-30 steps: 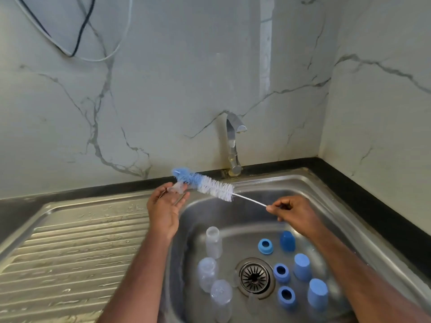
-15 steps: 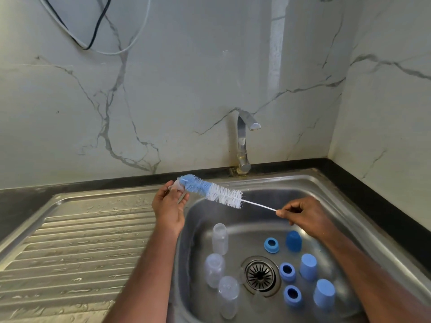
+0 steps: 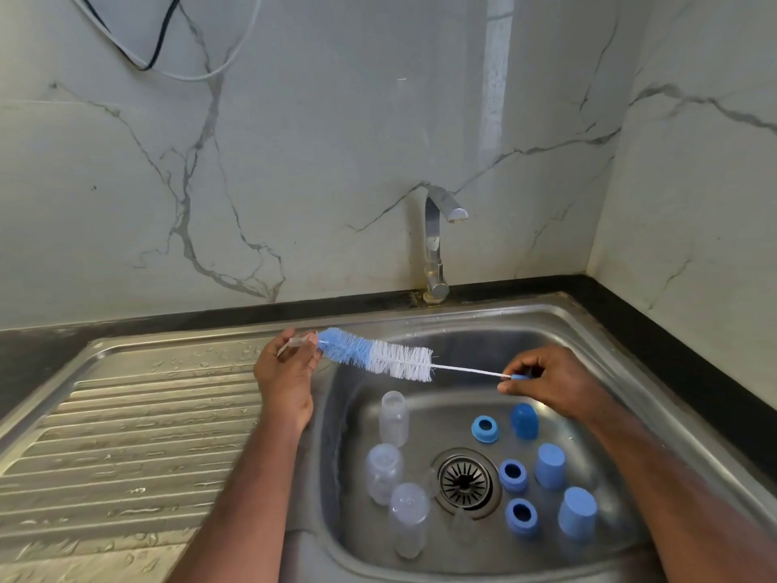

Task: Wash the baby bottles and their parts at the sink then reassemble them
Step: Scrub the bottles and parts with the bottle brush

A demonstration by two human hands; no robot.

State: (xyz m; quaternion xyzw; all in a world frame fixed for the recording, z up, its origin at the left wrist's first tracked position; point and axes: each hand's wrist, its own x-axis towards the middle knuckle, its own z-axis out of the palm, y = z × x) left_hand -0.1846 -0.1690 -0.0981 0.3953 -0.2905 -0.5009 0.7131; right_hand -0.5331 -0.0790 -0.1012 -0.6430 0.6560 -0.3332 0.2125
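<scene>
at the left of the frame a wet ribbed drainboard (image 3: 126, 435) is lying beside the sink (image 3: 609, 330). just right of it, at mid frame, the left hand (image 3: 286, 380) is reaching up, its fingers curling around a small clear teat (image 3: 294, 343) that is poking out above the fingertips toward the upper left. the blue tip of the brush (image 3: 378, 357) is touching that teat right at the fingertips, and the brush is slanting down to the right across the basin, blue bristles first, then white, then a thin wire stem. at centre right the right hand (image 3: 551, 382) is pinching the small blue end of the stem between thumb and forefinger, the other fingers curling loosely. below the hands, in the basin, three clear bottles (image 3: 393, 418) are sitting left of the drain (image 3: 464, 479); to its right three blue rings (image 3: 484, 429) and four blue caps (image 3: 550, 465) are standing. the tap (image 3: 435, 241) is rising behind the basin at upper centre.
</scene>
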